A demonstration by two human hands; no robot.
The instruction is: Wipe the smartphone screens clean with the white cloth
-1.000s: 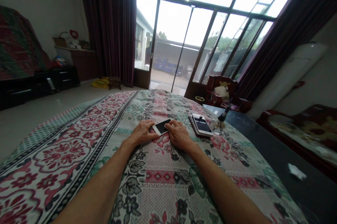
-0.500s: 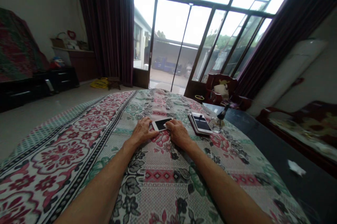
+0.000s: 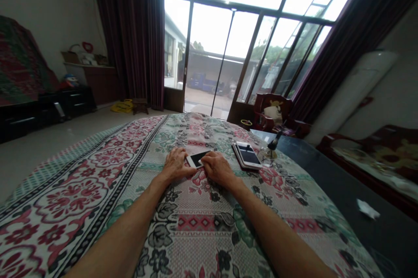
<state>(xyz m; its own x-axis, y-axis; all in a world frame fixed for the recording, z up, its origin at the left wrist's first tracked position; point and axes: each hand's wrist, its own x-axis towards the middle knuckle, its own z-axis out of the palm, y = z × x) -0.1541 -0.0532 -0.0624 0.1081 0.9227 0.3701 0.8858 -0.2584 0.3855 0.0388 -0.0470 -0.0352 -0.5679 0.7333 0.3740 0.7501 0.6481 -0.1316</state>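
A white smartphone (image 3: 197, 159) with a dark screen lies flat on the patterned tablecloth in front of me. My left hand (image 3: 176, 162) is at its left end, with the thumb along the near edge and the fingers curled at the far side. Over the right part of the screen, my right hand (image 3: 217, 165) has its fingers pinched together on a small white wad (image 3: 201, 162), possibly tissue. Most of that wad is hidden by the fingers. To the right of my right hand, another white smartphone (image 3: 248, 155) rests on top of a stacked device, mostly covered.
A clear glass jar (image 3: 268, 154) with a dark brush-like top stands right of the stacked phones. The floral tablecloth (image 3: 202, 243) covers the table. Beyond its right edge is a dark surface (image 3: 339, 182) with a crumpled white tissue (image 3: 368, 209).
My right hand has slid slightly left and nearer across the screen with the white wad. My left hand stays at the phone's left end. The view has tilted slightly.
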